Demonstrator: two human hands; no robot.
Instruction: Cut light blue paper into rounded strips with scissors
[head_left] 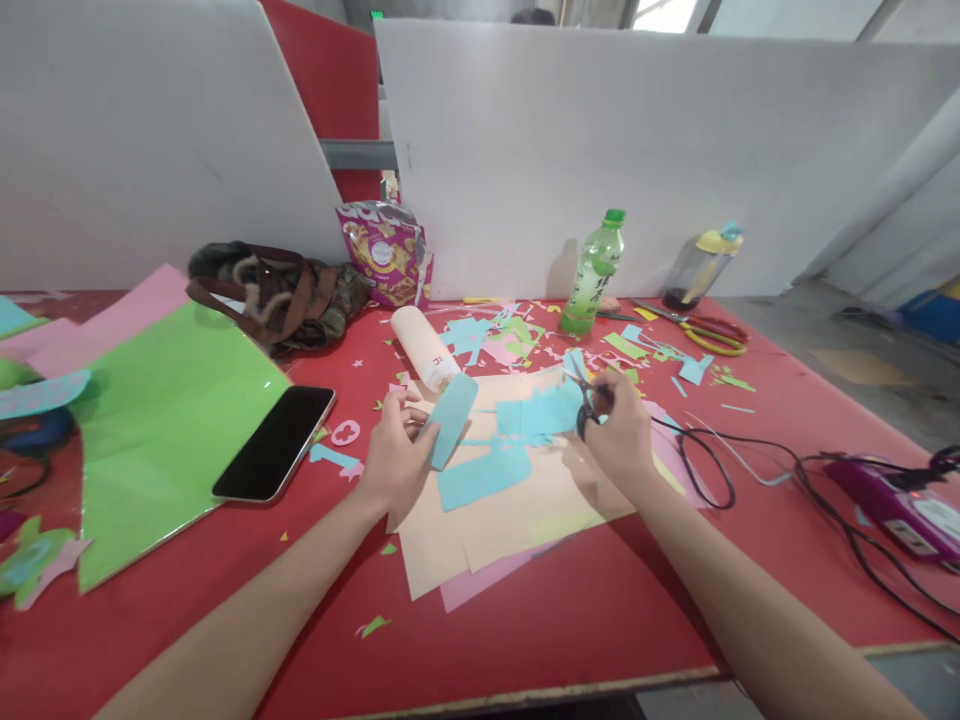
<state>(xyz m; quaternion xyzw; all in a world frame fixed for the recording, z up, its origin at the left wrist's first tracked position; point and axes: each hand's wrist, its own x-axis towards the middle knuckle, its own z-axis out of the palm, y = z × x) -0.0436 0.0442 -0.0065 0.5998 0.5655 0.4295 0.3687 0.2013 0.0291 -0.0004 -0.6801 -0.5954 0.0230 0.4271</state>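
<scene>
My left hand [395, 447] pinches a folded strip of light blue paper [450, 418] and holds it up over the table's middle. My right hand [616, 428] is closed round a small pair of scissors [583, 400], whose blades point up and left toward more blue paper pieces [541, 412]. Under both hands lie cream sheets [480, 520] and a larger blue offcut [482, 476], on the red table [570, 610].
A black phone [274, 442] rests on a green sheet [161, 425] at left. Behind are a bag [274, 290], a snack packet [386, 252], a white tube [424, 347], a green bottle [595, 272], another bottle [701, 265], large scissors [712, 333]. Cables [750, 465] and a purple device [900, 505] lie right.
</scene>
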